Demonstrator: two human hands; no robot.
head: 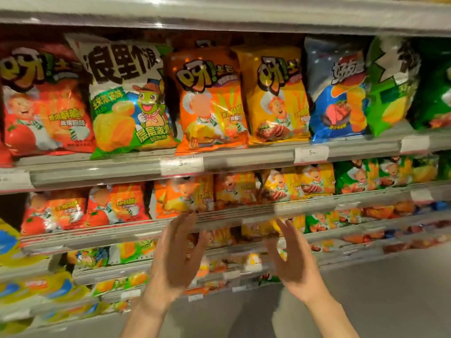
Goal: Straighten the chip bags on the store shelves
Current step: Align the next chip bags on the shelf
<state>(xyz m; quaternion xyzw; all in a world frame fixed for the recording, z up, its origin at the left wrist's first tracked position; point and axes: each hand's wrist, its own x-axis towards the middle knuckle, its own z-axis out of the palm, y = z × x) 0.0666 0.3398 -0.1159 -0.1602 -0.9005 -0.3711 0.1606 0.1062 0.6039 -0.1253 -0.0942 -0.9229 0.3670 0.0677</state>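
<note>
Grey store shelves [244, 159], grey floor [390, 289]

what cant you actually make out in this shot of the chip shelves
- Head view: both hands, left hand and right hand, are motion-blurred; finger detail is unclear.
- Price tags: print too small and smeared.
- Lower shelves: bags blurred, brands unreadable.
- Red bag: cut off by the left edge.
- Green bag: cut off by the right edge.
</note>
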